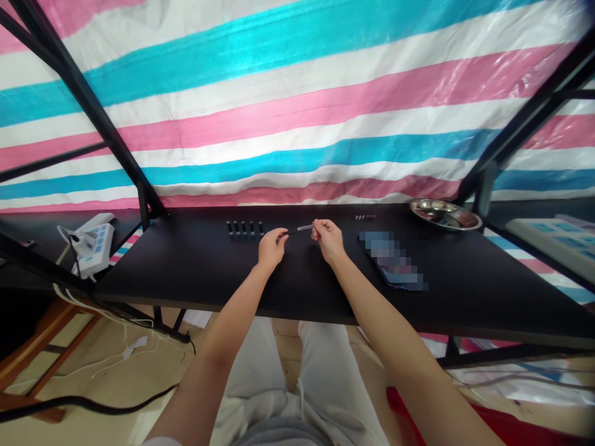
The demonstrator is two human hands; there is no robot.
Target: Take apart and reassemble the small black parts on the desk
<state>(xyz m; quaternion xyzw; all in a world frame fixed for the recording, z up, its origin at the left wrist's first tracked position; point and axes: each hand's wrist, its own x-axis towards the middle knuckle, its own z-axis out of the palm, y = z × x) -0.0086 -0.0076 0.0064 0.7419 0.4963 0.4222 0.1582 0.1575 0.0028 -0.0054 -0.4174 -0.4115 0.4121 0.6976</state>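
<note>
Both my hands are raised just over the black tabletop (186, 263), fingertips turned toward each other. A thin dark piece, too small to name, is pinched in my left hand (272, 246). Between the fingertips of my right hand (328, 238) is a slim whitish, translucent tube (305, 227). The tube's left end points at the dark piece; whether the two touch I cannot tell. Just left of my left hand stand several short black cylinders (237, 228) with pale bands, in a row. Beyond my right hand lies a row of tiny silvery pieces (365, 217).
A blurred-out blue flat item (390, 260) lies right of my right hand. At the back right corner sits a shiny metal plate (446, 215). White power strips (95, 248) rest on the left neighbouring surface. Black metal posts (100, 118) flank the table; striped sheeting (297, 124) hangs behind.
</note>
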